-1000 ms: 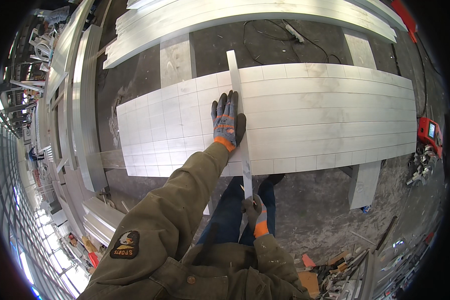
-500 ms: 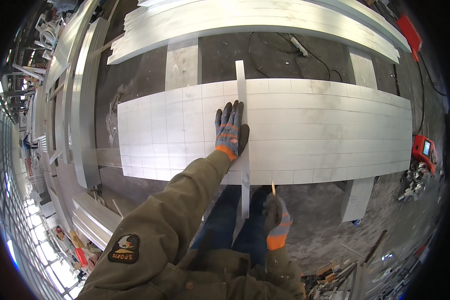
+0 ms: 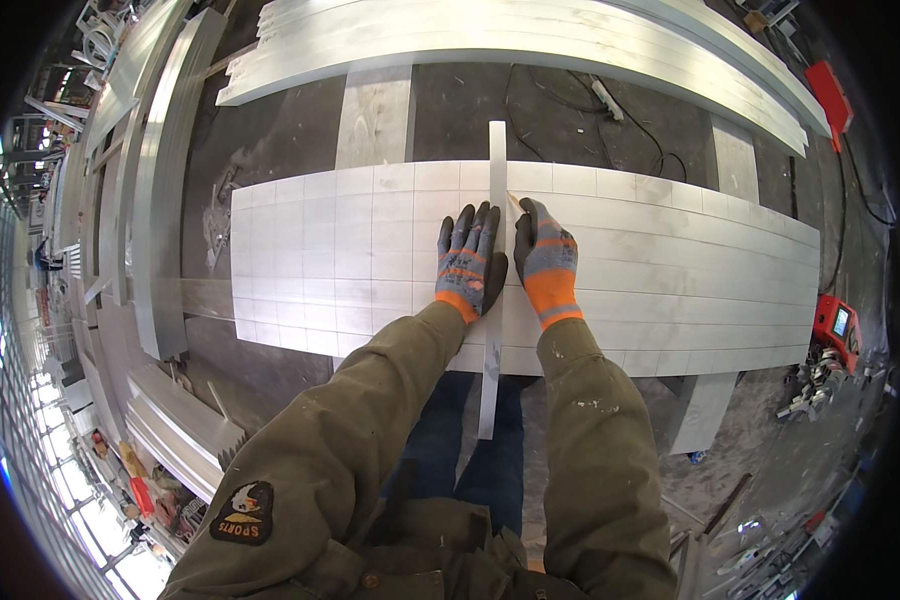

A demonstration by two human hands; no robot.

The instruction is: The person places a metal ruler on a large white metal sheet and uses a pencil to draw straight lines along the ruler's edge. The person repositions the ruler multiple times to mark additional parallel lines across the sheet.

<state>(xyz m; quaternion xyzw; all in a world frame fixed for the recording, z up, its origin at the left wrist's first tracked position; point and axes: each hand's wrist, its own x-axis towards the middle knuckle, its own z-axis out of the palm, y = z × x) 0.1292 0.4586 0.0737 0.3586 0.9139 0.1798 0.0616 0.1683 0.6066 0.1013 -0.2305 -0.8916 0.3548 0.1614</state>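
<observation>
A long, narrow metal bar (image 3: 498,155) lies across a row of pale metal lengths (image 3: 670,262) set side by side, sticking out past their far and near edges. My gloved left hand (image 3: 465,260) rests flat along the bar's left side, fingers stretched out and pointing away from me. Just right of the bar, my right hand (image 3: 548,255) pinches a thin pencil (image 3: 513,201), whose tip is close to the bar's edge near its far part. Thin cross lines mark the metal left of the bar; to its right, short lines show along the far and near strips.
More metal lengths (image 3: 530,38) lie beyond on pale supports (image 3: 375,115). Long beams (image 3: 170,190) stand at the left. A dark cable (image 3: 660,140) runs over the floor. At the right are a red device with a screen (image 3: 838,330) and a pile of metal offcuts (image 3: 815,388).
My right hand has moved up from beside my legs onto the metal, bringing the pencil to the bar's right side. The bar's far end has shifted slightly right; my left hand stays on it.
</observation>
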